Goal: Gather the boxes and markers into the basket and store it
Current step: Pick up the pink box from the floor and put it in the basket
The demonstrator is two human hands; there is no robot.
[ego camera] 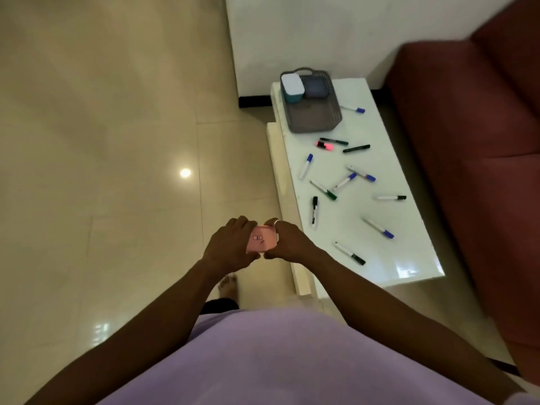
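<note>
I hold a small pink box (261,239) between both hands, above the floor and left of the white table (409,258). My left hand (230,247) grips its left side and my right hand (287,241) grips its right side. A grey basket (318,118) stands at the table's far end. Inside it sit a white-lidded teal box (291,86) and a dark blue box (315,86). Several markers lie scattered on the tabletop, among them a pink highlighter (324,145), a blue-capped marker (305,166) and a black-capped marker (350,253).
A dark red sofa (473,141) runs along the table's right side. A white wall (306,33) with a dark skirting stands behind the table. Glossy beige floor tiles (102,141) spread to the left. My bare foot (228,287) shows below my hands.
</note>
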